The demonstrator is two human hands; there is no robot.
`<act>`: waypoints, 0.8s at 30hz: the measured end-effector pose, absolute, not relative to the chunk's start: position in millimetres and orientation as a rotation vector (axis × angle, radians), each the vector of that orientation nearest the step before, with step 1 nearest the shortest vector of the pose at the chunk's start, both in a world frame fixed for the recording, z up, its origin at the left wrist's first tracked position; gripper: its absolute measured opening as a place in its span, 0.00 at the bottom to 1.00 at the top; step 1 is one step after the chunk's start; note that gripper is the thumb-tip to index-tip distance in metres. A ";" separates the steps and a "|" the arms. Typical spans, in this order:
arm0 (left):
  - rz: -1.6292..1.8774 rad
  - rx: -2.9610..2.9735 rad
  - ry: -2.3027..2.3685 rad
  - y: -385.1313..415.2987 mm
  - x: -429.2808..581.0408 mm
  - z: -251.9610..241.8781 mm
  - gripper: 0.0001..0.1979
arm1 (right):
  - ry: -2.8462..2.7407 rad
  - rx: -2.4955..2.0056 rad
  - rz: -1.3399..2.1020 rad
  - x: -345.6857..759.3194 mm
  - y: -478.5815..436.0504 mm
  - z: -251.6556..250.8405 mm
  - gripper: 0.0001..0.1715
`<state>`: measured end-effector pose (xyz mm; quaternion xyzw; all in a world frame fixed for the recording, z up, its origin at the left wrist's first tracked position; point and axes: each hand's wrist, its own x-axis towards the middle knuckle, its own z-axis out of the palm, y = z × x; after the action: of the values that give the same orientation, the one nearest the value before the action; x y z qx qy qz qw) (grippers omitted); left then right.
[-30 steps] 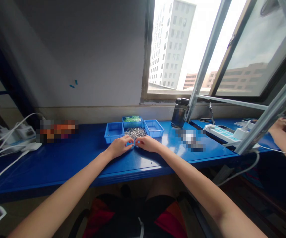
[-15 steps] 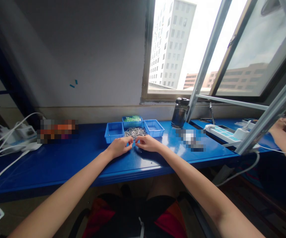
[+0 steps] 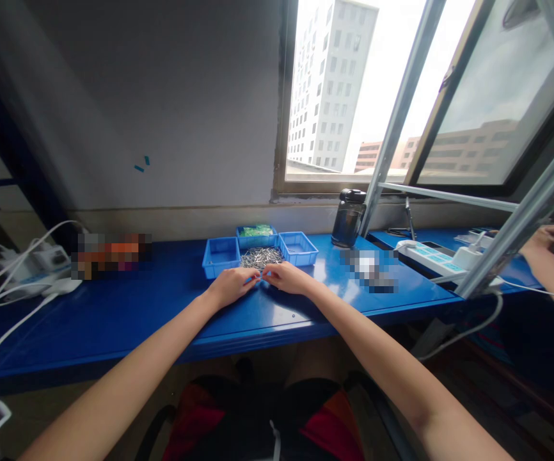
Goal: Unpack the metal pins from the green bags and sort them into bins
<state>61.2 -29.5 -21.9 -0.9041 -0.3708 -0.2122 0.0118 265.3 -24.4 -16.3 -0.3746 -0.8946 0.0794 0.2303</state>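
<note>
My left hand (image 3: pixel 233 285) and my right hand (image 3: pixel 287 278) meet fingertip to fingertip just above the blue table (image 3: pixel 162 307). Both are closed in a pinch, and whatever sits between the fingers is too small to make out. Right behind them lies a heap of small silvery metal pieces (image 3: pixel 260 257), perhaps screws or pins. Around the heap stand three blue plastic bins: a left bin (image 3: pixel 221 261), a right bin (image 3: pixel 300 257) with a few small pieces in it, and a back bin (image 3: pixel 258 241) with green packets (image 3: pixel 256 230).
A dark bottle (image 3: pixel 348 218) stands near the window, with a white power strip (image 3: pixel 433 259) to its right. White cables and plugs (image 3: pixel 41 275) crowd the left end. Metal posts rise at the right, where another person's hand (image 3: pixel 550 238) shows beyond them.
My hands have come closer together, and the small gap between their fingertips has closed. The bins and the heap stay where they were.
</note>
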 end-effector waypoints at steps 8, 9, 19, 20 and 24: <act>-0.657 -2.799 -1.212 -33.7 61.9 -15.6 0.14 | -2.453 -1.055 0.191 266.3 -24.1 -15.9 0.08; -0.663 -2.797 -1.212 -34.4 62.3 -15.2 0.14 | -2.455 -1.052 0.190 266.4 -24.0 -16.2 0.08; -0.807 -2.851 -1.173 -33.7 64.2 -18.7 0.15 | -2.490 -1.019 0.154 262.9 -23.8 -21.4 0.10; -0.814 -2.859 -1.181 -32.8 64.2 -19.4 0.14 | -2.495 -1.016 0.144 262.4 -24.2 -21.4 0.10; -0.841 -2.889 -1.193 -32.1 64.4 -21.4 0.10 | -2.493 -1.015 0.133 261.3 -25.5 -20.3 0.11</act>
<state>64.4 -32.1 -21.4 -0.8916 -0.3680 -0.2595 -0.0478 261.3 -25.5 -20.3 -0.3672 -0.9021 0.0482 0.2213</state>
